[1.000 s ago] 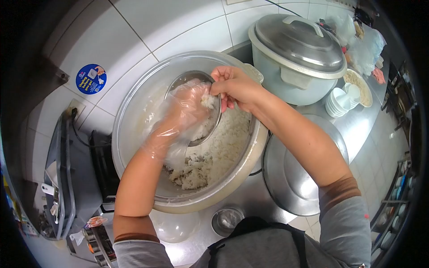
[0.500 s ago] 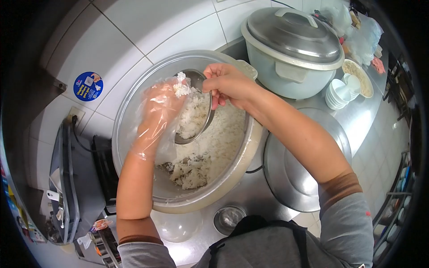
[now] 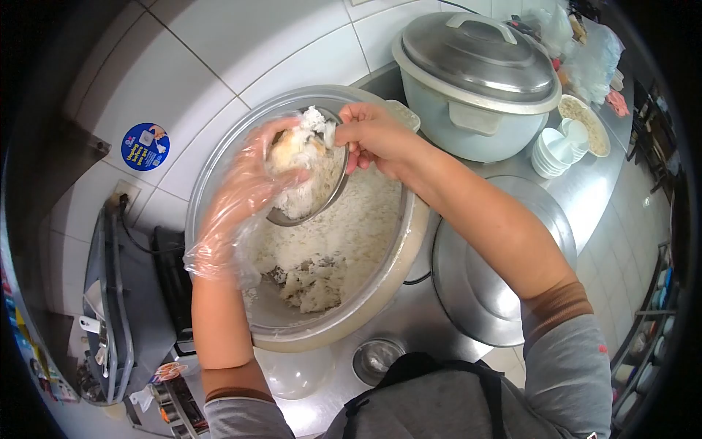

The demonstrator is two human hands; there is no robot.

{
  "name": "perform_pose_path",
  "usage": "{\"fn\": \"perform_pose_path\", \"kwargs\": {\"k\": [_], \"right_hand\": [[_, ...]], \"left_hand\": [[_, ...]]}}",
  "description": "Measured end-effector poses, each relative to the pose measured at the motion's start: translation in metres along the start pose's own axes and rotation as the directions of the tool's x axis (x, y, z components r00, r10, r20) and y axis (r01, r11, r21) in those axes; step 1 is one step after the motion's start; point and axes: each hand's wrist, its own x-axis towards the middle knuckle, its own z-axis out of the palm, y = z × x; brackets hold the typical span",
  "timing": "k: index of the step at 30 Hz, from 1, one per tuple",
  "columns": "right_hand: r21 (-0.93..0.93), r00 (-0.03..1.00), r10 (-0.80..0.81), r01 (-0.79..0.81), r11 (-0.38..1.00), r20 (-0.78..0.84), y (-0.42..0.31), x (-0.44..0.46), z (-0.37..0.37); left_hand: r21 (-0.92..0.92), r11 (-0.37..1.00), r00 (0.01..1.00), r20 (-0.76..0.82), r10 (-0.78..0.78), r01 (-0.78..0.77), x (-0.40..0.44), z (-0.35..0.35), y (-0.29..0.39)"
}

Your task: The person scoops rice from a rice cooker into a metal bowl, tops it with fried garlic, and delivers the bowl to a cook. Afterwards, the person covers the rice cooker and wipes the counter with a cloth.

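My right hand (image 3: 373,139) pinches the rim of a metal bowl (image 3: 338,192), tilted over a large pot (image 3: 415,238) of cooked rice (image 3: 351,227). My left hand (image 3: 259,172), in a loose clear plastic glove (image 3: 219,245), is at the bowl's left side. Its fingers curl around a clump of rice (image 3: 300,157) with a yellowish patch, against the bowl. White grains stick to the glove near the fingertips. More rice lies in the bowl beneath the clump. Darker bits show in the pot's rice near its lower left.
A lidded rice cooker (image 3: 475,88) stands at the back right, beside stacked white cups (image 3: 552,154) and a bowl of rice (image 3: 585,124). A round metal lid (image 3: 497,271) lies on the steel counter. A small metal bowl (image 3: 376,358) sits near my body; a grey bin (image 3: 142,293) is at left.
My left hand has turned and opened around the rice, shifting slightly left, so the clump with the yellowish patch shows. My right hand keeps its hold on the bowl, which has shifted slightly.
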Motion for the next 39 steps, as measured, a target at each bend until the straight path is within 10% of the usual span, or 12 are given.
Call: {"fn": "perform_pose_path", "kwargs": {"k": [11,17,23,39], "right_hand": [[0.075,0.998,-0.032,0.036,0.997,-0.053,-0.002,0.002,-0.004],[0.041,0.999,-0.020,0.021,0.999,-0.026,-0.003,-0.001,-0.002],[0.102,1.000,-0.015,0.017,0.995,-0.025,-0.004,0.003,-0.006],[0.045,1.000,-0.017,0.017,0.999,0.002,-0.005,-0.002,-0.002]], "left_hand": [[0.603,0.767,0.957,0.021,-0.291,0.220,-0.006,0.007,0.010],[0.185,0.971,0.985,0.112,0.132,-0.151,-0.010,0.013,-0.017],[-0.035,0.999,0.990,0.138,0.023,-0.018,-0.001,-0.002,-0.010],[0.199,0.957,0.875,-0.474,-0.094,0.211,0.007,0.010,-0.022]]}}
